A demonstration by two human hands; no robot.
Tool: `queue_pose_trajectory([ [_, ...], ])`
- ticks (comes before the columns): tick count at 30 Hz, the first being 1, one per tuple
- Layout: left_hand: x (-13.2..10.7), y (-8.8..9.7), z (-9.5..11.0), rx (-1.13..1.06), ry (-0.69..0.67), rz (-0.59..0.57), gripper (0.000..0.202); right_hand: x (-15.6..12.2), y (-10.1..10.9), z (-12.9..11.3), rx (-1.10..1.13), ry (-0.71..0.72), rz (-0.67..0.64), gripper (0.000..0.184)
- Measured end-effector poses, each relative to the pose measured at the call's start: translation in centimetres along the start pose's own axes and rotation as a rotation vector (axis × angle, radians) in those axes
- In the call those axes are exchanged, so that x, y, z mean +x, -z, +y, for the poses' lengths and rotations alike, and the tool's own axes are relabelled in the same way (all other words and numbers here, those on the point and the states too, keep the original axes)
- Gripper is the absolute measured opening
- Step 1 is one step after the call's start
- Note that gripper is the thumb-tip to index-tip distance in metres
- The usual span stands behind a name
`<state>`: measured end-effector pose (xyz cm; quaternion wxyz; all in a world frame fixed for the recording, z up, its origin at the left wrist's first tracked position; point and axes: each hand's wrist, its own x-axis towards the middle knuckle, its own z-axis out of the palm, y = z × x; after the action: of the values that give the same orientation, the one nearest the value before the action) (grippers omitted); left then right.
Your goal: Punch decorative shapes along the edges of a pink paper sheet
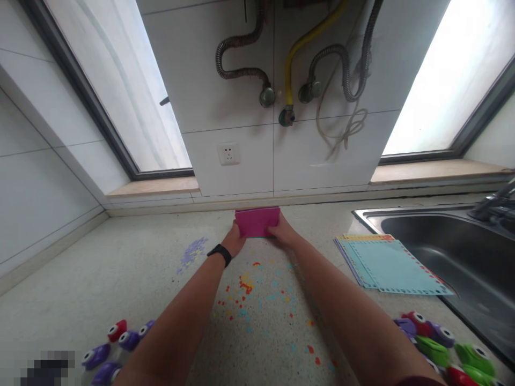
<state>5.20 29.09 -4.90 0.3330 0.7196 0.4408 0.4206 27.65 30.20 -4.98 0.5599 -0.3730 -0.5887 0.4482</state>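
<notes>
My left hand (235, 240) and my right hand (283, 231) are closed on opposite sides of a small stack of magenta paper (257, 222). The stack is held tilted up over the far part of the counter, close to the tiled wall. My right thumb lies across its front face; most other fingers are hidden behind it. A black band circles my left wrist. Below the paper, tiny red, orange and light blue paper bits (246, 285) are scattered over the speckled counter. A patch of lilac paper bits (193, 253) lies left of my left hand.
Light blue sheets with punched edges (394, 265), with yellow and purple ones beneath, overlap the steel sink's rim (368, 215) at right. Several eyed, coloured gadgets, perhaps paper punches, lie front left (129, 340) and front right (432, 349). Pipes (241, 73) and a socket (229, 154) are on the wall.
</notes>
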Motion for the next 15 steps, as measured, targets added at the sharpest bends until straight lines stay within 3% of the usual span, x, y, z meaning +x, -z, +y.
queue_pose_trajectory([
  [7, -0.1, 0.2, 0.2, 0.011, 0.043, -0.063, 0.064, -0.4, -0.3, -0.6, -0.092, -0.049, 0.033, 0.063],
  [11, 0.1, 0.5, 0.4, -0.034, 0.105, -0.169, 0.068, 0.1, 0.0, -0.8, -0.202, -0.13, 0.066, 0.054],
  [13, 0.4, 0.8, 0.5, -0.052, 0.162, -0.255, 0.06, 0.5, 0.4, -0.8, -0.277, -0.208, 0.084, 0.046],
  [15, 0.6, 1.3, 0.5, -0.058, 0.237, -0.349, 0.039, 0.8, 0.8, -0.7, -0.352, -0.3, 0.092, 0.036],
])
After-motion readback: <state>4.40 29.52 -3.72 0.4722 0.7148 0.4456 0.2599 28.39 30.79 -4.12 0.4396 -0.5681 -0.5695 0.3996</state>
